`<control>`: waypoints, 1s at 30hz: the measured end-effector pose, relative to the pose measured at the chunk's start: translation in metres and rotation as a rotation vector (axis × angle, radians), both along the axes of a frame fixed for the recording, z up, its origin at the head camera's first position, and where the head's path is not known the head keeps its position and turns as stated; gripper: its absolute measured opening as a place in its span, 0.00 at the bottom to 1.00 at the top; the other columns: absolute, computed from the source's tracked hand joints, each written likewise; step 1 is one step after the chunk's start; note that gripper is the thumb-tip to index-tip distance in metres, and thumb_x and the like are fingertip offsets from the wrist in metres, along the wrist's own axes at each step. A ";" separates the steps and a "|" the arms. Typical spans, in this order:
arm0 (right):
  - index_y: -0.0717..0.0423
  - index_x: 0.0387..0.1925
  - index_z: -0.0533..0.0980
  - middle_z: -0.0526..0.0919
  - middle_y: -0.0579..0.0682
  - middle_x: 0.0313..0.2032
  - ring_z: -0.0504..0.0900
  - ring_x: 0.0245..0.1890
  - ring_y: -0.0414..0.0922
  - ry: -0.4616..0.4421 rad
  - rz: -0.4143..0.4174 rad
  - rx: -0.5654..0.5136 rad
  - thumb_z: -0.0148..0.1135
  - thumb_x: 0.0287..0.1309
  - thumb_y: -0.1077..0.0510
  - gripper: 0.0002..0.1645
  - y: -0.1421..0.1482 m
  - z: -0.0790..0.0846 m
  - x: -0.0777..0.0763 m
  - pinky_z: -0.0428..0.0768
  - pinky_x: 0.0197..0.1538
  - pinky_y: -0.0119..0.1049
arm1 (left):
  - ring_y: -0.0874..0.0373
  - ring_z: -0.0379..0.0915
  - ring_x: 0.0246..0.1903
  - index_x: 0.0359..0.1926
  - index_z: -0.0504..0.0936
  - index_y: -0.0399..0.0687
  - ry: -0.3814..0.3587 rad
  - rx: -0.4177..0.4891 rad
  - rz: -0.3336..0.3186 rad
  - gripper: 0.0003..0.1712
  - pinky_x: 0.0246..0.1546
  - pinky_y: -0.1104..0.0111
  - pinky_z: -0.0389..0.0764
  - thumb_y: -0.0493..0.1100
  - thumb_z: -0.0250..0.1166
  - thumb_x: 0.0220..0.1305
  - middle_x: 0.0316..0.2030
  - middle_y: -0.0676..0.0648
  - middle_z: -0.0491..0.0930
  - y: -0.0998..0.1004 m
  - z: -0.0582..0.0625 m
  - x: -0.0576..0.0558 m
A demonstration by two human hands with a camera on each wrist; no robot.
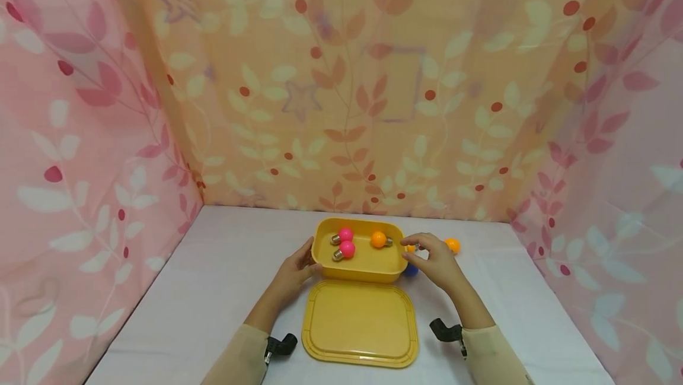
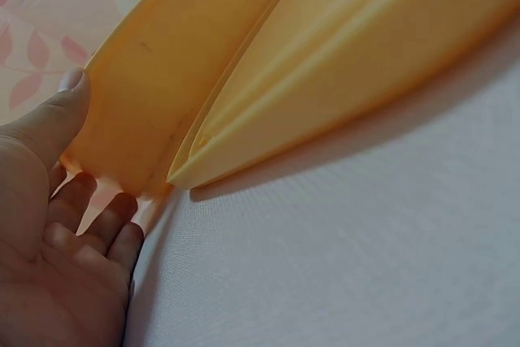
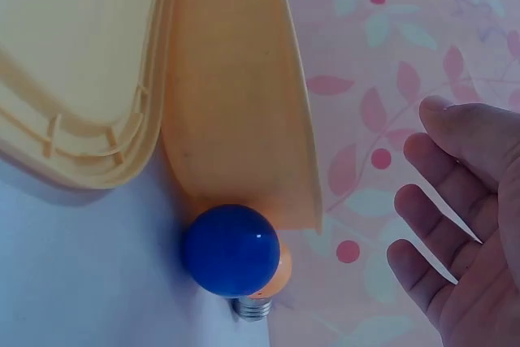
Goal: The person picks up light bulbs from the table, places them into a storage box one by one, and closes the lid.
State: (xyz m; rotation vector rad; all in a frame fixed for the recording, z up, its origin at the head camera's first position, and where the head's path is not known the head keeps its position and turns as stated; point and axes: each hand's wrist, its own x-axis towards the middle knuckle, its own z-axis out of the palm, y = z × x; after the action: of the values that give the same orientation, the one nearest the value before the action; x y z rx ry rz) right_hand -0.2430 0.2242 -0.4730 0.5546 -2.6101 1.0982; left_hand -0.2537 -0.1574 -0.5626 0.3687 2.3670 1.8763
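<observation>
A yellow plastic box (image 1: pixel 360 276) stands uncovered on the table. Inside lie two pink light bulbs (image 1: pixel 346 248) on the left and an orange light bulb (image 1: pixel 378 239) on the right. My left hand (image 1: pixel 292 272) rests against the box's left end, thumb at the front corner, the other fingers along the side. By the right end hovers my right hand (image 1: pixel 434 260), fingers spread and nothing between them in the right wrist view. Under its fingers, a blue light bulb (image 3: pixel 231 250) partly hides another orange bulb (image 3: pixel 281 272) beside the box.
The yellow lid (image 1: pixel 360 323) lies flat in front of the box. Another orange bulb (image 1: pixel 452 245) sits to the right, beyond my right hand. A white cloth (image 1: pixel 213 278) covers the table, and patterned curtains (image 1: pixel 341 106) enclose the back and both sides.
</observation>
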 end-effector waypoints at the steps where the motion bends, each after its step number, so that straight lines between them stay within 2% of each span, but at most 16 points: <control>1: 0.46 0.50 0.85 0.86 0.40 0.50 0.81 0.50 0.43 0.002 -0.006 0.005 0.75 0.60 0.52 0.16 0.000 0.000 0.001 0.83 0.51 0.50 | 0.54 0.56 0.77 0.81 0.53 0.69 0.001 0.001 0.000 0.45 0.76 0.55 0.59 0.49 0.67 0.71 0.79 0.60 0.54 0.000 0.000 0.000; 3: 0.45 0.50 0.85 0.85 0.38 0.50 0.80 0.49 0.42 0.005 -0.020 0.022 0.74 0.61 0.50 0.16 0.001 0.000 0.003 0.81 0.50 0.45 | 0.55 0.56 0.77 0.81 0.53 0.70 0.002 0.001 -0.001 0.45 0.76 0.56 0.60 0.48 0.67 0.71 0.79 0.61 0.54 -0.002 -0.001 -0.002; 5: 0.46 0.50 0.85 0.85 0.39 0.51 0.80 0.50 0.43 0.005 -0.026 0.014 0.74 0.61 0.49 0.17 0.003 -0.001 0.004 0.81 0.49 0.45 | 0.55 0.56 0.77 0.81 0.54 0.69 0.004 0.000 0.003 0.45 0.75 0.56 0.60 0.48 0.67 0.71 0.79 0.61 0.54 -0.002 0.000 -0.002; 11: 0.48 0.50 0.85 0.86 0.42 0.51 0.80 0.56 0.47 0.013 -0.029 -0.019 0.75 0.60 0.56 0.16 0.010 -0.009 0.009 0.81 0.56 0.54 | 0.54 0.58 0.76 0.82 0.54 0.65 -0.002 0.000 0.006 0.46 0.75 0.55 0.61 0.48 0.67 0.71 0.79 0.60 0.55 -0.001 0.004 -0.001; 15: 0.51 0.51 0.85 0.86 0.42 0.50 0.80 0.56 0.46 0.013 -0.034 -0.038 0.75 0.59 0.56 0.17 0.015 -0.014 0.011 0.81 0.57 0.55 | 0.52 0.58 0.76 0.82 0.53 0.61 0.005 -0.002 0.004 0.46 0.75 0.54 0.61 0.48 0.67 0.71 0.79 0.58 0.56 0.000 0.003 0.001; 19: 0.52 0.51 0.84 0.87 0.43 0.50 0.81 0.55 0.45 0.013 -0.047 -0.040 0.76 0.59 0.57 0.18 0.020 -0.018 0.011 0.81 0.56 0.54 | 0.53 0.58 0.76 0.82 0.53 0.64 -0.002 0.005 0.002 0.45 0.75 0.56 0.61 0.47 0.67 0.71 0.79 0.58 0.56 0.000 0.003 0.001; 23: 0.52 0.52 0.84 0.87 0.44 0.51 0.81 0.56 0.48 -0.007 -0.053 -0.023 0.75 0.60 0.57 0.18 0.024 -0.021 0.011 0.81 0.57 0.58 | 0.55 0.58 0.76 0.81 0.55 0.68 -0.017 0.016 0.007 0.45 0.75 0.57 0.61 0.47 0.67 0.71 0.78 0.60 0.56 -0.001 0.003 0.001; 30: 0.48 0.52 0.83 0.86 0.44 0.52 0.81 0.55 0.48 -0.035 -0.062 0.002 0.77 0.58 0.56 0.20 0.032 -0.028 0.005 0.80 0.59 0.57 | 0.53 0.58 0.76 0.81 0.54 0.67 0.001 0.005 -0.005 0.45 0.75 0.55 0.61 0.48 0.67 0.71 0.79 0.59 0.55 -0.001 0.001 -0.002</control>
State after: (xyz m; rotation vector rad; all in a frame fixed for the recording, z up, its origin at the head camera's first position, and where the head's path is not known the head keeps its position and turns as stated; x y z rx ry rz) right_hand -0.2381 0.2563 -0.5009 0.4553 -2.6400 1.0956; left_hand -0.2561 -0.1580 -0.5612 0.3758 2.3597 1.8805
